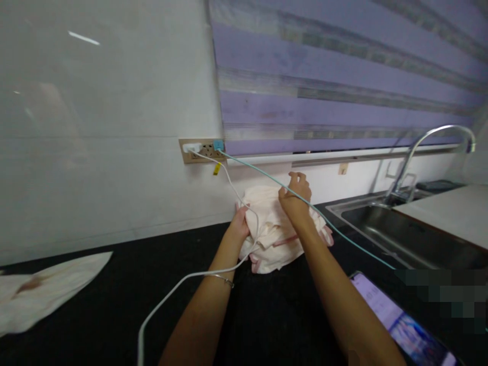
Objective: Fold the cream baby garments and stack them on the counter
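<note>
A bunched cream cloth piece with pink edging [271, 244], perhaps a garment, lies on the black counter against the wall. My left hand [240, 222] grips its left side, thumb on top and the other fingers mostly hidden. Over the upper right part of the cloth is my right hand [296, 197], its fingers loosely bent and the thumb held apart, with nothing visible between them. A white cable [194, 274] runs across the cloth and my left forearm. The teal cable [263, 174] passes in front of my right hand.
Both cables come from a wall socket panel [206, 151]. At right are a sink [381, 223] with a curved faucet [409, 152] and a white board [450, 208]. A lit phone [396, 320] lies beside my right forearm. A stained white cloth [57, 290] lies at left.
</note>
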